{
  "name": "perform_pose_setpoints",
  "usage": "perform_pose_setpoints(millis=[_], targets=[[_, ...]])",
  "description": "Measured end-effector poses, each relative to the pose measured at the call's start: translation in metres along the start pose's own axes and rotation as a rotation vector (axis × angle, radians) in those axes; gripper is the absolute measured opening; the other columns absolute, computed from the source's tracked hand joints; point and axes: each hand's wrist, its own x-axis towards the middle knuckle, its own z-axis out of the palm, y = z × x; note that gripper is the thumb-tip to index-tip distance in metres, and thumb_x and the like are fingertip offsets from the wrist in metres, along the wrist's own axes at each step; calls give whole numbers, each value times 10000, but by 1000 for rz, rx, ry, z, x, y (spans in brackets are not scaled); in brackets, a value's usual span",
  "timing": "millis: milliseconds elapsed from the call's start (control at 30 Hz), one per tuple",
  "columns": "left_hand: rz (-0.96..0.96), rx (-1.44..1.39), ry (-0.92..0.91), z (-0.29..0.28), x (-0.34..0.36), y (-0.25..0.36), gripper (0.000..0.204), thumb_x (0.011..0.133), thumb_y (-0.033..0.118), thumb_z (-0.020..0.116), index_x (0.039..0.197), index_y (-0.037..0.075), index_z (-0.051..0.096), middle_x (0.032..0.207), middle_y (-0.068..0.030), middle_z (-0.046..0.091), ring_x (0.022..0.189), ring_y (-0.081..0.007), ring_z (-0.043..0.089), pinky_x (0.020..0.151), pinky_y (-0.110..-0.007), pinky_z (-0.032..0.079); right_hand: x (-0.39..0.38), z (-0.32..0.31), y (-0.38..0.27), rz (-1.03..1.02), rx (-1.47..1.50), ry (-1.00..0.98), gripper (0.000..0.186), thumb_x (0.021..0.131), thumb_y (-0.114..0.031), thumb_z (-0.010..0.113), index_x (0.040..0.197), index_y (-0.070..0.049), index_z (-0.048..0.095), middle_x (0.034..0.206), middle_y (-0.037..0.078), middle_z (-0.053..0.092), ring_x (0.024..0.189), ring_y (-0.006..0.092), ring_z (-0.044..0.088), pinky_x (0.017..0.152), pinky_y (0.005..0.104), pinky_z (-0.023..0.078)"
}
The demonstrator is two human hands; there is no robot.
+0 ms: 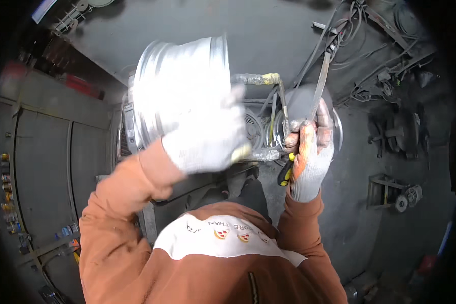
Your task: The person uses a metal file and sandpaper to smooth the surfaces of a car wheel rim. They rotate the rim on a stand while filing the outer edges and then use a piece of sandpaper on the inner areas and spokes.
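Observation:
A silver wheel rim (187, 76), washed out by glare, stands on its side in front of me. My left hand (207, 134), in a white knit glove, is smeared by motion across its lower right part; whether it touches the rim is unclear, and its fingers cannot be made out. My right hand (311, 147), in a glove stained orange and grey, is closed around the lower end of a long flat grey strip (321, 81) that slants up to the right. Under that hand shows a black and yellow tool handle (286, 172); its hold is hidden.
A tape-wrapped bar frame (256, 79) stands right of the rim, with a round shiny part (338, 129) behind my right hand. Cables (357, 25) hang around a metal arm at upper right. A bench grinder (408, 197) is at the right, shelving (40, 152) at the left.

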Motion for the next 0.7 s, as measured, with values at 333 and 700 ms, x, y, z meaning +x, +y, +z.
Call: perform_pose_setpoints(millis=[333,700], targets=[[-607,-153,879,-45,-119,-82,222,963,82,677,1161,2,734,1259,-160,669,1213,-295,617,1061,-399,485,-2,17,47,195,-123,-301,483,1054,-117,605,1520,-59,490,887,5,640,660,20,564,579,167,471],[-444,-1231,963,-5,-93,-196,589,1094,356,442,612,35,552,638,-107,577,684,-220,545,1182,-462,344,29,63,79,-41,-237,-297,425,1061,-181,605,1464,-57,558,1057,49,683,605,21,546,531,166,441]])
